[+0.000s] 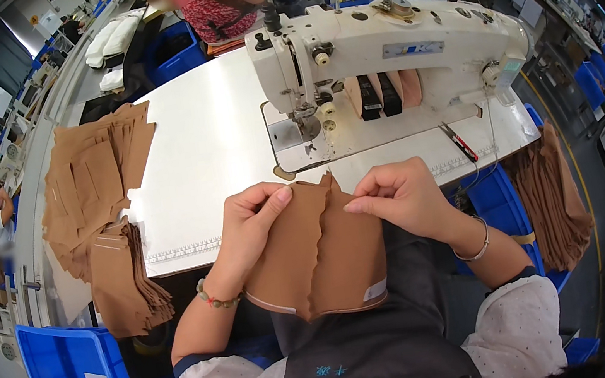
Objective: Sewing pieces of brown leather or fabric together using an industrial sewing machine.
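Brown fabric piece hangs before the dark apron; left hand and right hand pinch its upper part, forearms converging. Red-handled snips lie on the tabletop, right; brown stacks, left. Sewing machine stands ahead.

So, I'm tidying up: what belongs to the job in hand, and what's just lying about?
Likely the job's: brown fabric, held by left hand and right hand; sewing machine; brown stacks.

Apparently lying about: pink-and-black items; white bundles.
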A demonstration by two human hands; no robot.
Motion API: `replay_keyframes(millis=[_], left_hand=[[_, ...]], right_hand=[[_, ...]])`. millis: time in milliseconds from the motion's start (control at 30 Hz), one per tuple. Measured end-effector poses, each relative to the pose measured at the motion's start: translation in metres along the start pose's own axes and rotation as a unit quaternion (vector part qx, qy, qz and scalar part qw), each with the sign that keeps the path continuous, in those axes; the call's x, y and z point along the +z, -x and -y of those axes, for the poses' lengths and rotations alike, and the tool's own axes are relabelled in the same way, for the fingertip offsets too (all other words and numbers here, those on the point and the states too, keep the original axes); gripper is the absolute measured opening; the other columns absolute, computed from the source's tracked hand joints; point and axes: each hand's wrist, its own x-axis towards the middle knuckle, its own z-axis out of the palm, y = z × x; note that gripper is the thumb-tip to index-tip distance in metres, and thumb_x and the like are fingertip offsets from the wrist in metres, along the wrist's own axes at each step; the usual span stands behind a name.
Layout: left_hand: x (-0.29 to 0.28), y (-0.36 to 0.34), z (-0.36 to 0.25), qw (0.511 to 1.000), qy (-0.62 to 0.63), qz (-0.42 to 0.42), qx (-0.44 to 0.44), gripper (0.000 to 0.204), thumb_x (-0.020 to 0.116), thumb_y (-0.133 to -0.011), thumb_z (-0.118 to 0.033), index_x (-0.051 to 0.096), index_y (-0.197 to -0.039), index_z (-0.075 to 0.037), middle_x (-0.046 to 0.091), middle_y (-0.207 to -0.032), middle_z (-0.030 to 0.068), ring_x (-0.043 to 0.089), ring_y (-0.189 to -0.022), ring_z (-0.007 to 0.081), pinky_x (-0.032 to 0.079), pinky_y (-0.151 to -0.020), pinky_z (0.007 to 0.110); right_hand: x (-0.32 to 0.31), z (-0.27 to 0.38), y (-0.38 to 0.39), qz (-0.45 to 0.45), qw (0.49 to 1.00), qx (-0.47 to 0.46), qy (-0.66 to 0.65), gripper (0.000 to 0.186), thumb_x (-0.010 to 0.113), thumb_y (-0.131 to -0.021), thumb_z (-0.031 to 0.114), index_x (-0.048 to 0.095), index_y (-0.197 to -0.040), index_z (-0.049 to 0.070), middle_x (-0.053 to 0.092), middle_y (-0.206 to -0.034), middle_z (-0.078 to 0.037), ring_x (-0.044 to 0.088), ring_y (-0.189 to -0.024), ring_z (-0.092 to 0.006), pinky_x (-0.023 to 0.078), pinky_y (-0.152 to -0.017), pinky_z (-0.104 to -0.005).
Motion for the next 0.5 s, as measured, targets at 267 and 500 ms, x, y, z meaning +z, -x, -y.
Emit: replay_keyframes(millis=[267, 500], left_hand=[[-0.017, 0.006, 0.003, 1.0, 0.006, -0.013, 0.01, 0.019, 0.072, -0.105, -0.017, 0.078, -0.104, 0.001, 0.076, -0.089, 0.0016, 0.066, -0.079, 0.0054, 0.055, -0.072, 0.022], [-0.083, -0.007, -0.091, 0.958, -0.28, 0.051, 0.034, 0.017, 0.075, -0.1, -0.013, 0.079, -0.099, 0.003, 0.076, -0.091, -0.0013, 0.063, -0.088, 0.0047, 0.053, -0.083, 0.025]], right_hand=[[0.015, 0.012, -0.003, 0.014, 0.995, -0.069, 0.067, 0.012, 0.078, -0.094, 0.01, 0.074, -0.101, 0.001, 0.071, -0.073, -0.005, 0.062, -0.059, -0.009, 0.047, -0.055, -0.0234], [0.062, 0.021, -0.032, -0.014, 0.788, -0.536, 0.302, 0.026, 0.072, -0.083, 0.011, 0.076, -0.106, 0.001, 0.076, -0.098, -0.01, 0.076, -0.087, -0.0238, 0.061, -0.07, -0.0291]])
